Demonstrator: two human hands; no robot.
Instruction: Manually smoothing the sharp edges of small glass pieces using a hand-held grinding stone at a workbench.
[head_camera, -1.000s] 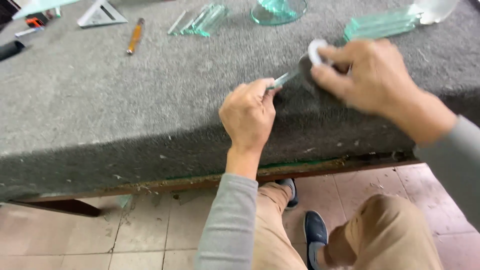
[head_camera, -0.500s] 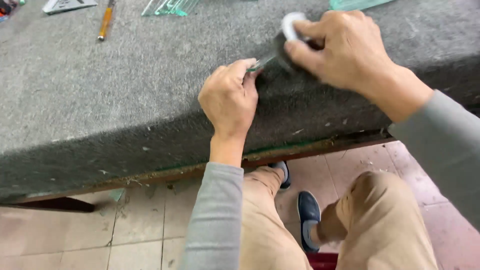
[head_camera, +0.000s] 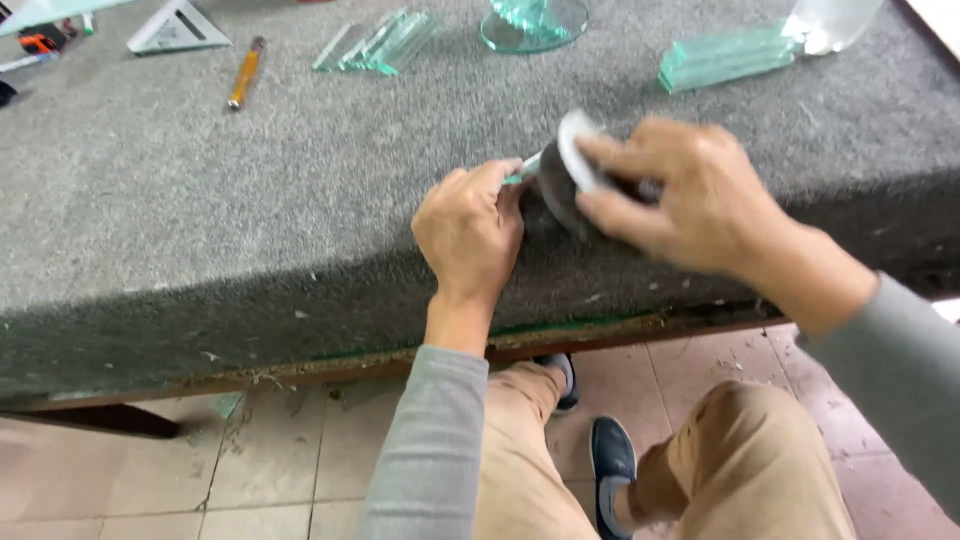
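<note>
Near the table's (head_camera: 200, 230) front edge, I see my left hand (head_camera: 470, 228) pinching a small glass strip (head_camera: 522, 172); my right hand (head_camera: 680, 195) grips a round dark pad with a white rim (head_camera: 565, 175) against it.

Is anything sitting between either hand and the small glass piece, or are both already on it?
Nothing visible stands between. The left hand pinches the small glass piece at the table edge, and the right hand presses the round grey pad against it. Other glass lies far back.
</note>
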